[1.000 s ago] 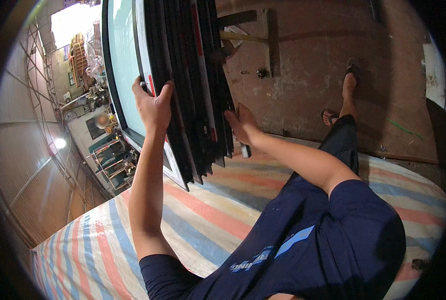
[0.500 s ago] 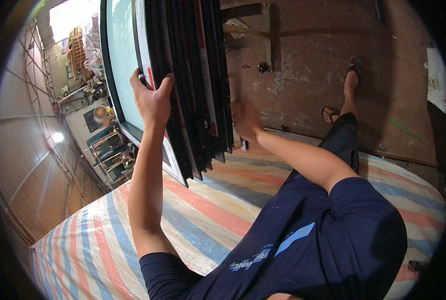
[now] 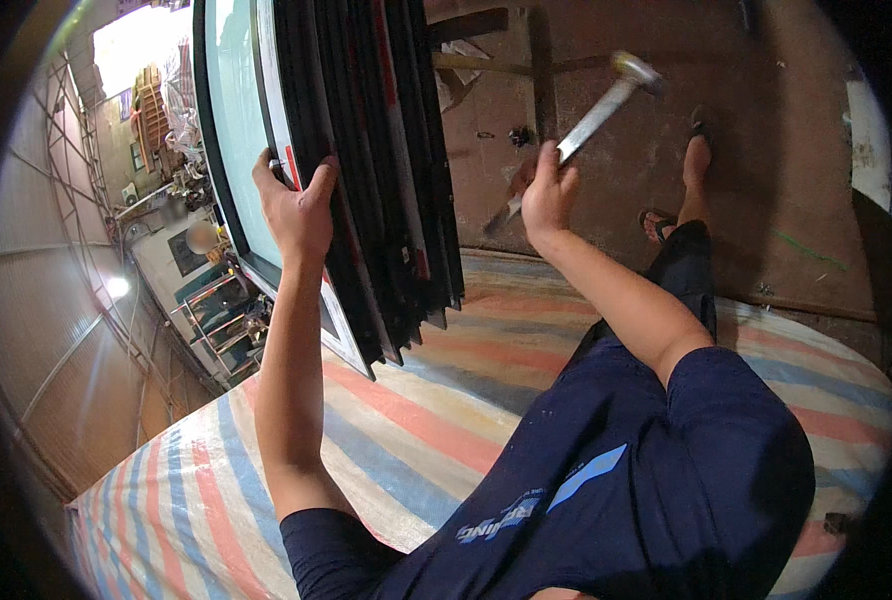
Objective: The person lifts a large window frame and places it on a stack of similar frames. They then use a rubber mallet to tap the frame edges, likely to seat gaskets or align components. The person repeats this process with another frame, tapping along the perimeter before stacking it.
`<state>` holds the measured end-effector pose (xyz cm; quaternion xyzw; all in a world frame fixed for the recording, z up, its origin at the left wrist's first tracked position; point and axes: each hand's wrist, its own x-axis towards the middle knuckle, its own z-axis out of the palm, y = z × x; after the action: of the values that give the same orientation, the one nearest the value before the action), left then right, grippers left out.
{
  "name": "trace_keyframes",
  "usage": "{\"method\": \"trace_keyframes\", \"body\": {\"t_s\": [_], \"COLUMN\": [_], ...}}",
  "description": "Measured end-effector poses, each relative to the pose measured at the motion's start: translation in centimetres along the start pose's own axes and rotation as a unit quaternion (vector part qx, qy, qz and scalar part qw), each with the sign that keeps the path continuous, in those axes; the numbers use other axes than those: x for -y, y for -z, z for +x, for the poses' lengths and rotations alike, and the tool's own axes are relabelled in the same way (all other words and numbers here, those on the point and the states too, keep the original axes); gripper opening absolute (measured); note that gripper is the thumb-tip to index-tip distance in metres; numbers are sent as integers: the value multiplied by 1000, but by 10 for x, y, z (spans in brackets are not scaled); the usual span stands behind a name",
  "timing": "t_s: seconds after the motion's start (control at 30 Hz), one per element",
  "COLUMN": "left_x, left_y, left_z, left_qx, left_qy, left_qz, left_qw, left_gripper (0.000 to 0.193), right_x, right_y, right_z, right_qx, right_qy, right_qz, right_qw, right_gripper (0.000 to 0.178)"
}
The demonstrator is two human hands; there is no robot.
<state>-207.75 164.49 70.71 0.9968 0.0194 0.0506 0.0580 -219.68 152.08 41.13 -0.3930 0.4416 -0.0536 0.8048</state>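
Several dark window frames (image 3: pixel 351 170) stand upright, packed side by side, ahead of me and left of centre. The leftmost one holds a pale glass pane (image 3: pixel 234 95) and carries white and red strips along its edge. My left hand (image 3: pixel 298 215) is closed over that frame's edge, thumb on one side and fingers on the other. To the right of the stack, my right hand (image 3: pixel 548 205) grips a hammer (image 3: pixel 594 122) by its handle. The hammer's metal head points up and right, apart from the frames.
A striped plastic sheet (image 3: pixel 406 410) spreads beneath and around me. Beyond it lies a brown, scuffed floor (image 3: pixel 606 190) with a wooden piece (image 3: pixel 481 63) near the stack. A metal rack (image 3: pixel 221 310) and clutter stand at far left, beside a corrugated wall (image 3: pixel 56 260).
My right hand has moved up and right, away from the stack's side, and the hammer in it now shows plainly. My left hand stays on the frame edge.
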Motion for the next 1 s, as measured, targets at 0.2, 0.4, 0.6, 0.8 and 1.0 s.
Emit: {"method": "trace_keyframes", "body": {"t_s": [0.2,0.4,0.6,0.8,1.0], "left_x": [-3,0,16,33,42], "left_y": [1,-3,-6,-15,-26], "left_z": [0,0,2,7,6], "left_qx": [-4,-5,-55,-106,-140], "left_qy": [-7,22,28,82,81], "left_qz": [6,-31,-78,-391,-388], "left_qw": [1000,999,995,910,908], "left_gripper": [97,97,112,69,65], "right_x": [-31,-40,42,151,142], "right_y": [-12,2,27,-33,-82], "right_z": [-45,-43,-27,-36,-74], "right_qx": [181,330,259,249,282], "right_qy": [57,-63,-127,42,120], "right_qz": [-118,-227,-194,158,170], "right_qw": [975,914,938,955,936], "right_gripper": [34,39,42,35,29]}}
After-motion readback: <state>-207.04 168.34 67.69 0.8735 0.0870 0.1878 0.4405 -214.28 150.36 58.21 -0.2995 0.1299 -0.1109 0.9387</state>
